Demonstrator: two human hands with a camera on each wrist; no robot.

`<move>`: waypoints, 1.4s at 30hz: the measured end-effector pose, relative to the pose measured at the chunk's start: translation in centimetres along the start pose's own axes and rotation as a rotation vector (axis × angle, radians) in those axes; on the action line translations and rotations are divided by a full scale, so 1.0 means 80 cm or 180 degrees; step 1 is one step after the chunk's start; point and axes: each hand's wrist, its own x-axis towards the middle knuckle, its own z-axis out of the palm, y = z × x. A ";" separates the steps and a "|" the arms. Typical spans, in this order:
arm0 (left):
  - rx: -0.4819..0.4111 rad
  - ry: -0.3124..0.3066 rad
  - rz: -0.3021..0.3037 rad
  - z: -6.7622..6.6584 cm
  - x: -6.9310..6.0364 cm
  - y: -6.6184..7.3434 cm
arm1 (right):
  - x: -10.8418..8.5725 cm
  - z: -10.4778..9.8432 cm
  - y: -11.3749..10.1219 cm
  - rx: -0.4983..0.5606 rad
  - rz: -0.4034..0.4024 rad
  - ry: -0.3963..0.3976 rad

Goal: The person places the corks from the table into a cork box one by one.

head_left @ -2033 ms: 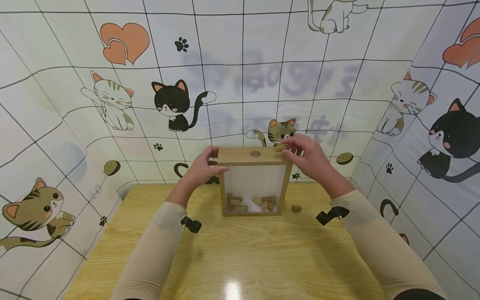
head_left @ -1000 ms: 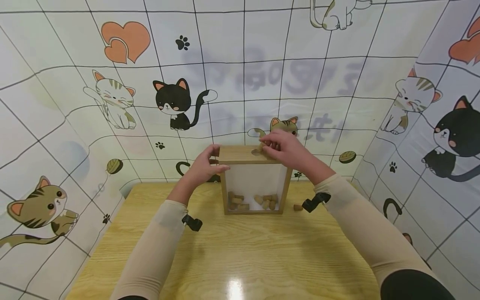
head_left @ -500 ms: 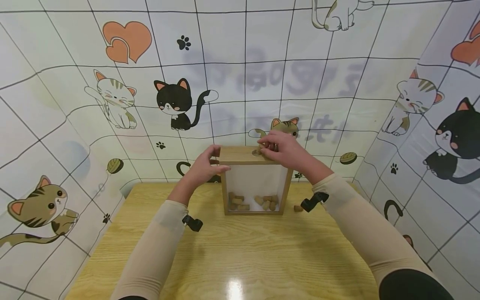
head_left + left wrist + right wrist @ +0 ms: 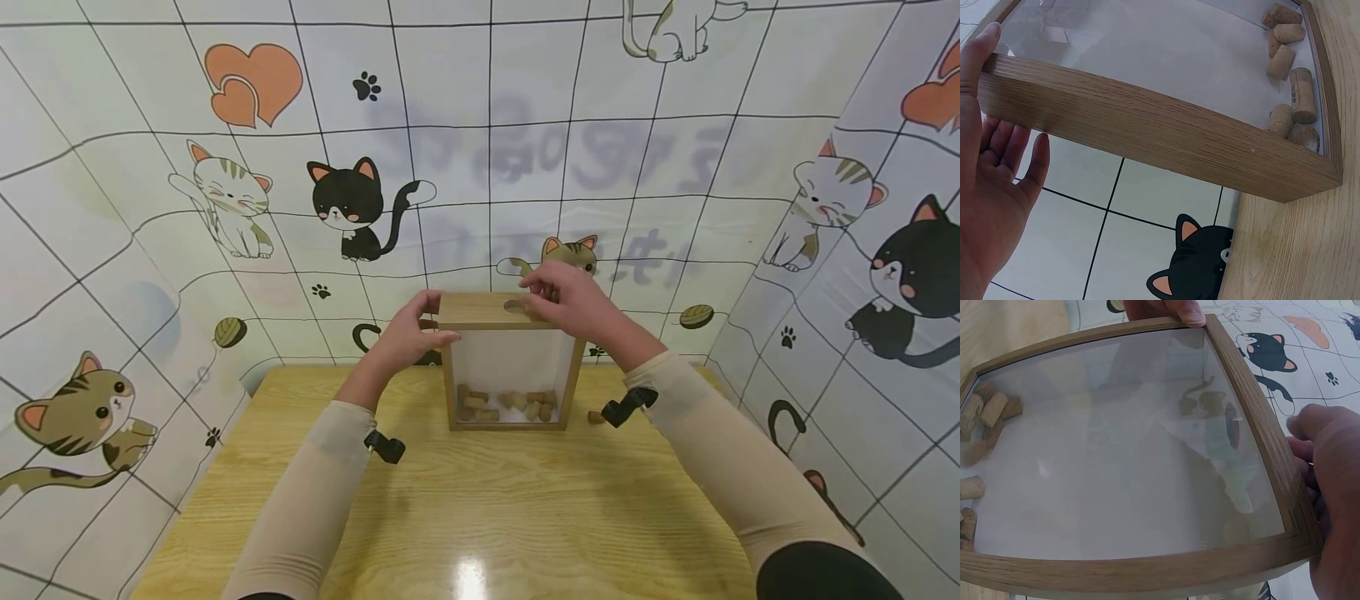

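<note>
A shallow wooden box frame (image 4: 447,375) with a clear front stands upright on the table. Several wine corks (image 4: 474,404) lie along its bottom, with more corks (image 4: 1302,94) seen close in the left wrist view. My left hand (image 4: 412,333) grips the box's upper left corner, thumb on the front and fingers behind. Over the top edge, beside the round hole (image 4: 513,306), my right hand (image 4: 573,300) hovers or rests with loosely bent fingers; no cork shows in it. Its fingertips are partly hidden in the right wrist view.
One loose cork (image 4: 596,417) lies on the wooden table (image 4: 480,500), just right of the box and near the right wrist strap. A cat-printed cloth wall (image 4: 450,167) rises close behind the box and on both sides.
My right hand moved left along the box top to the hole with a cork. That cork has left the fingers, and one more lies among those inside. My left hand keeps its place.
</note>
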 end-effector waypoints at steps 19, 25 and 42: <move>-0.0060 -0.0020 -0.0044 0.000 0.000 0.002 | -0.115 -0.013 0.052 0.0053 0.0419 0.1017; -0.0119 -0.0052 -0.0085 0.000 -0.001 0.002 | -0.150 -0.003 0.075 0.0001 0.0690 0.0860; -0.0096 -0.0023 -0.0109 0.000 -0.001 0.002 | -0.226 0.057 0.125 0.0205 0.1217 0.0276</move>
